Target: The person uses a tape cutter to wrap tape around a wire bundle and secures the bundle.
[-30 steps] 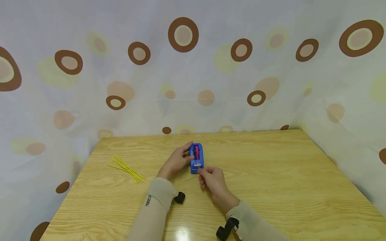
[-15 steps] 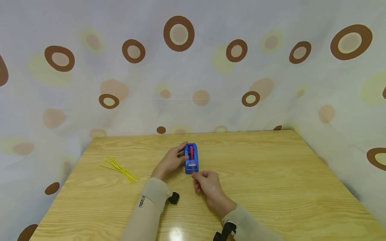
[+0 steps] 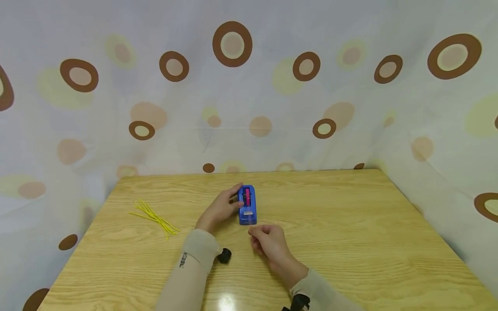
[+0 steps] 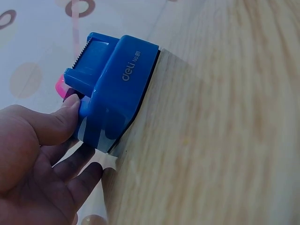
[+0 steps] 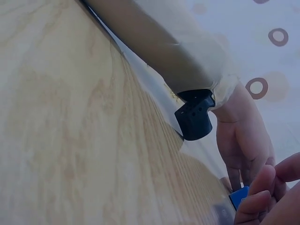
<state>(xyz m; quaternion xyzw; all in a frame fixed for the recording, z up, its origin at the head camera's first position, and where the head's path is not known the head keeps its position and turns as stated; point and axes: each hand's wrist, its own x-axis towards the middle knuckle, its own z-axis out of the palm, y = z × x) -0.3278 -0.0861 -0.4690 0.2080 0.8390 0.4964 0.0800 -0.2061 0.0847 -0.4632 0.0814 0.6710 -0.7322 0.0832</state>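
Observation:
A blue tape dispenser with a pink core stands upright on the table in the head view. My left hand holds it by its left side, thumb near the core; the left wrist view shows that thumb against the blue body, beside the toothed cutter. A short clear strip of tape runs from the dispenser's front towards my right hand. Thumb and index finger of that hand pinch the strip's end, just in front of the dispenser. In the right wrist view the right fingers partly hide the dispenser.
Several thin yellow sticks lie in a loose bundle on the left of the wooden table. A black camera sticks out from the left wrist. Behind the table hangs a patterned curtain.
My right hand has drawn back a little from the dispenser, towards me, and more clear tape shows between them. The left hand keeps its hold. The head view has shifted slightly.

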